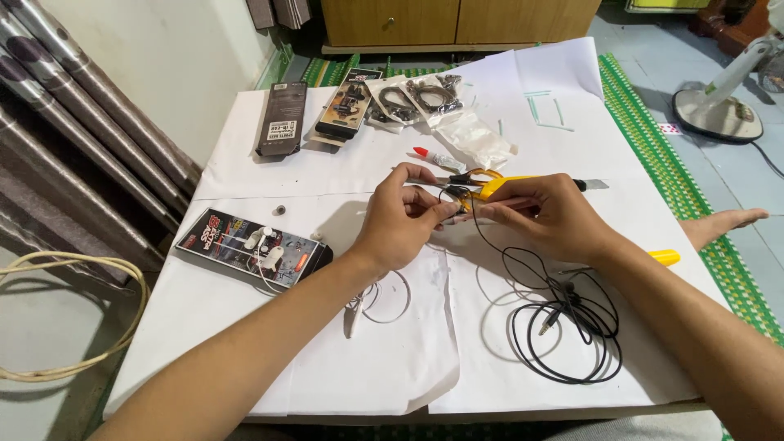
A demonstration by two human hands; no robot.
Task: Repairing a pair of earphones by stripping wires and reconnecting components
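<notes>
My left hand [402, 219] and my right hand [549, 214] meet over the middle of a paper-covered table [245, 327], both pinching the end of a thin black earphone cable [563, 318]. The cable runs down from my fingers into a loose coil at the right front. Yellow-handled scissors [483, 181] lie just behind my fingers. A yellow-handled utility knife [539, 181] with its blade out lies behind my right hand.
A black earphone box [249, 247] lies at the left. A white cable [377, 300] lies under my left forearm. Black packages [282, 118] and clear bags of cables [425, 98] sit at the back. A small glue tube [437, 157], a fan base [717, 110] and a bare foot [723, 224] are around.
</notes>
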